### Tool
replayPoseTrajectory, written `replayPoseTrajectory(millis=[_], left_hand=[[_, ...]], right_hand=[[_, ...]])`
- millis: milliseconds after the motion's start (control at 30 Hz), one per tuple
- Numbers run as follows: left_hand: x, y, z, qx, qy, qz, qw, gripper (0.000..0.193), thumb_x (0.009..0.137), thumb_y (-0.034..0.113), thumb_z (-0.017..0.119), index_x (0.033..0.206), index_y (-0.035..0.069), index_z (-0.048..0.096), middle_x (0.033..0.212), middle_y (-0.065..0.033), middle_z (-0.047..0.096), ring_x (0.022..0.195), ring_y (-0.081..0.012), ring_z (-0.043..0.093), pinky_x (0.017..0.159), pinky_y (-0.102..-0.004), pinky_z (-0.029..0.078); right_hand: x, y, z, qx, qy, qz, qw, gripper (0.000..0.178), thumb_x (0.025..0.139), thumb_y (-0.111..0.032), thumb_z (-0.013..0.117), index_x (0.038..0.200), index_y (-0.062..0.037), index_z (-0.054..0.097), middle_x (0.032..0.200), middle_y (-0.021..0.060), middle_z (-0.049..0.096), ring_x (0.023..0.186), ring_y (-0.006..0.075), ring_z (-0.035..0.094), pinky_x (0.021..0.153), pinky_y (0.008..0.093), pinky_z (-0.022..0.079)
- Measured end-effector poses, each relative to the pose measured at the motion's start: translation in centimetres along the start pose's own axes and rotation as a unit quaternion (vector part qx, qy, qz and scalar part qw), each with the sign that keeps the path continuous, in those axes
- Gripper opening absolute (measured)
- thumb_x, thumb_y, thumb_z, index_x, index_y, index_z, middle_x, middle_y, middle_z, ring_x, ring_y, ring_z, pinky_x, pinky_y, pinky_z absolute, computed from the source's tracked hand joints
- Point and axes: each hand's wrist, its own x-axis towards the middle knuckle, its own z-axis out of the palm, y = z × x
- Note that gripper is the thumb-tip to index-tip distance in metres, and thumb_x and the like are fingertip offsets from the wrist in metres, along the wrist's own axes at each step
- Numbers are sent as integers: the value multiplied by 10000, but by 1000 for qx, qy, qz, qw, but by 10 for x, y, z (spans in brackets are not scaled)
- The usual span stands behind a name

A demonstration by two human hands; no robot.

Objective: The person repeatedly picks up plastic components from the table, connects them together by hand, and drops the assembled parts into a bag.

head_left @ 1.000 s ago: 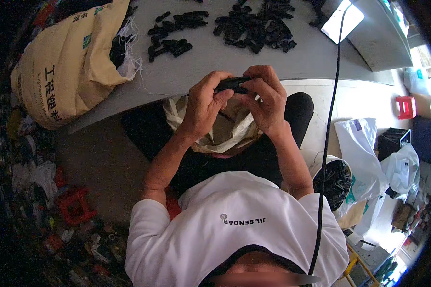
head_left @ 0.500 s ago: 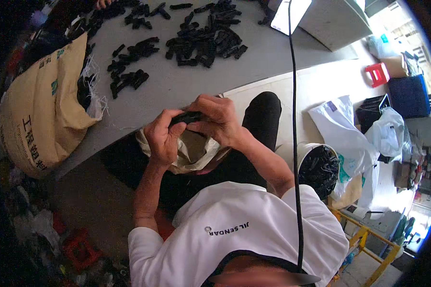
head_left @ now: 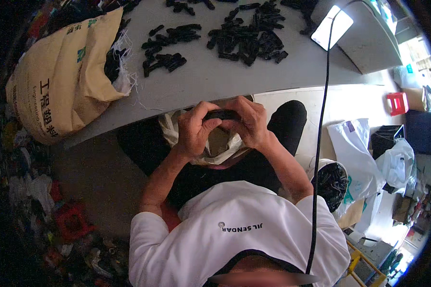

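A short, dark plastic piece (head_left: 223, 115) spans the gap between my hands, just off the near edge of the grey table. My left hand (head_left: 194, 129) grips its left end, thumb pressed along the near side. The other end is held by my right hand (head_left: 250, 122), whose curled fingers partly cover it. Below them an open pale sack (head_left: 229, 156) rests between my legs; its inside is mostly hidden by my hands. Several similar black pieces lie in a small pile (head_left: 170, 40) and a larger pile (head_left: 246, 40) on the table.
A big tan sack (head_left: 64, 81) leans at the table's left end, loose white threads at its mouth. A black cable (head_left: 323, 119) hangs down the right side. To my right stand a bucket lined with black plastic (head_left: 331, 184), white bags (head_left: 354, 148) and a red stool (head_left: 397, 104).
The view has shifted, so the table and sacks sit farther right and higher. Both hands still grip the dark piece, which now lies more level between them.
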Motion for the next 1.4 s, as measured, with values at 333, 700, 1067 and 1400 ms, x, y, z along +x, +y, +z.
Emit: replayPoseTrajectory(millis=[333,700,1067,1400], left_hand=[[-2,-5,6,37,20,-3,999,195,878,179,569,982,15,553,783,-154,608,700,-288,620,618,-337,466],[9,-10,6,-98,-19,-115,988,265,923,272,521,982,14,535,629,-28,515,489,-87,470,469,-239,384],[-3,-23,-1,-55,-38,-77,995,309,886,310,586,934,9,531,651,-32,525,499,-101,503,481,-249,408],[0,-19,8,-29,-90,-2,996,255,896,243,573,957,-3,539,655,-35,530,481,-90,478,453,-236,380]], right_hand=[[9,7,-2,-31,-45,-27,998,259,737,-123,645,923,1,513,804,171,518,734,402,535,628,436,440],[13,14,-15,7,-26,-23,999,286,758,-201,682,887,9,538,824,157,546,735,376,550,619,408,438],[12,15,-8,74,-47,-36,996,254,756,-139,659,912,11,526,791,171,528,744,395,536,619,426,424],[-14,32,0,40,-16,-30,999,292,778,-202,667,942,13,559,778,158,521,731,354,540,602,386,414]])
